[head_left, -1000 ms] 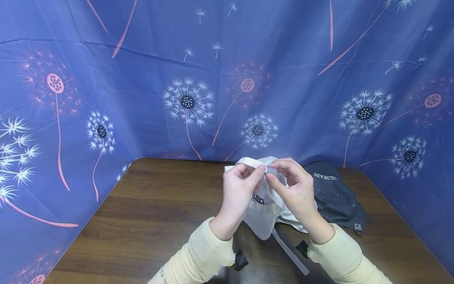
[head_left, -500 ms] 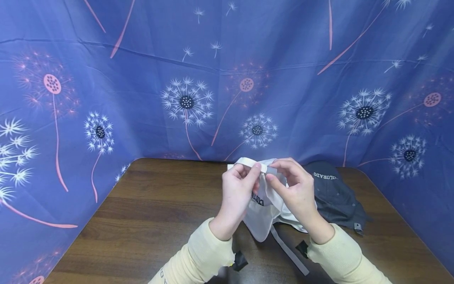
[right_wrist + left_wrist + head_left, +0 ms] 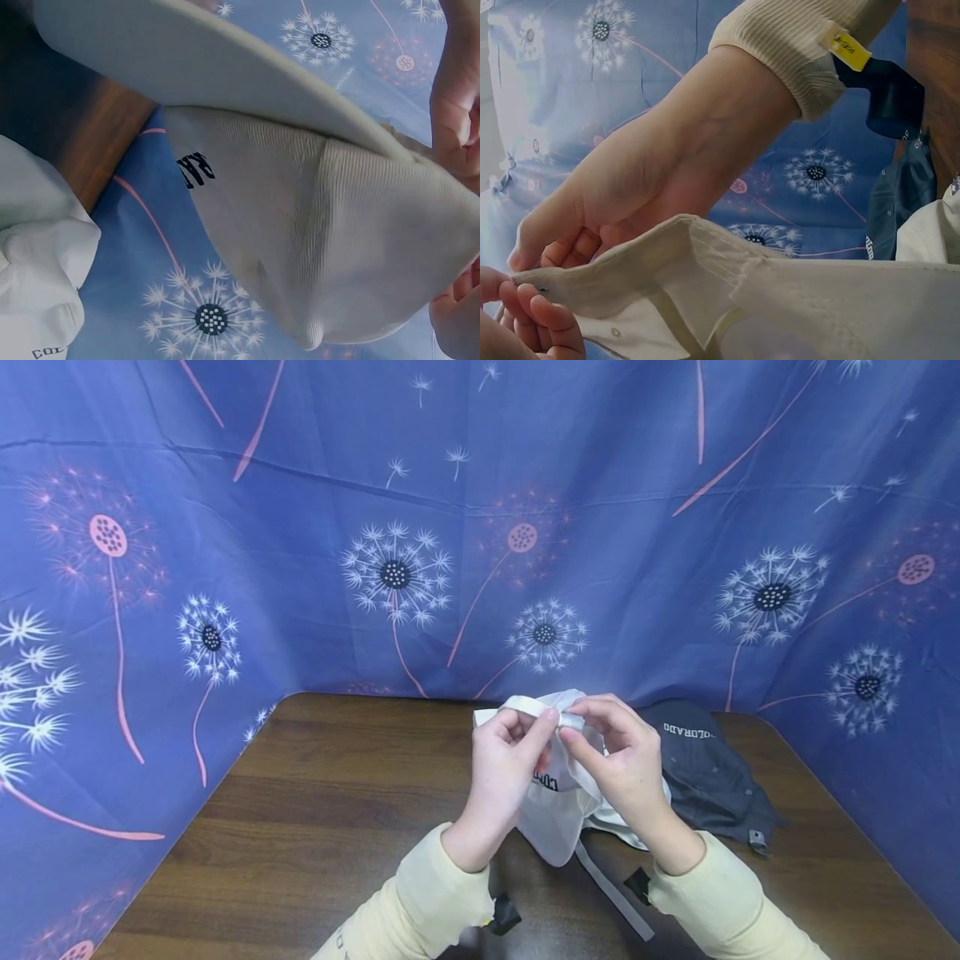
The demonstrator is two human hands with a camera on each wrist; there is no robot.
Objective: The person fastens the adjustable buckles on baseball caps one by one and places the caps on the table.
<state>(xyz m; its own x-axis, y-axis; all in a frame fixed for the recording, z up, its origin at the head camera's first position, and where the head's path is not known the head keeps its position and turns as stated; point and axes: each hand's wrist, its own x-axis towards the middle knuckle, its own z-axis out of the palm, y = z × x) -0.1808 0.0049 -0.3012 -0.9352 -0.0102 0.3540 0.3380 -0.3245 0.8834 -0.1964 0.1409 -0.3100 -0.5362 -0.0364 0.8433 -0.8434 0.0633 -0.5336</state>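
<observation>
Both hands hold a white baseball cap (image 3: pixel 551 835) up over the table, with part of its dark lettering (image 3: pixel 545 779) showing. My left hand (image 3: pixel 504 760) pinches the cap's white back strap (image 3: pixel 525 702) between thumb and fingers. Close beside it, my right hand (image 3: pixel 626 760) pinches a short silvery-grey piece (image 3: pixel 572 721) at the strap's end; its exact kind is unclear. In the right wrist view the cap's brim (image 3: pixel 217 71) and crown (image 3: pixel 390 232) hang beside the hands. The left wrist view shows the inside of the cap (image 3: pixel 727 292).
A second white cap (image 3: pixel 37 247) lies on the wooden table (image 3: pixel 315 810) behind the held one. To the right lies a dark grey cap (image 3: pixel 708 777) lettered COLORADO. A grey strap (image 3: pixel 611 893) extends toward the table's front. A blue dandelion-print cloth (image 3: pixel 300 568) hangs behind.
Both hands keep their grip and stay almost in place. The silvery-grey piece between the fingers has turned slightly and catches more light. The brim has shifted a little.
</observation>
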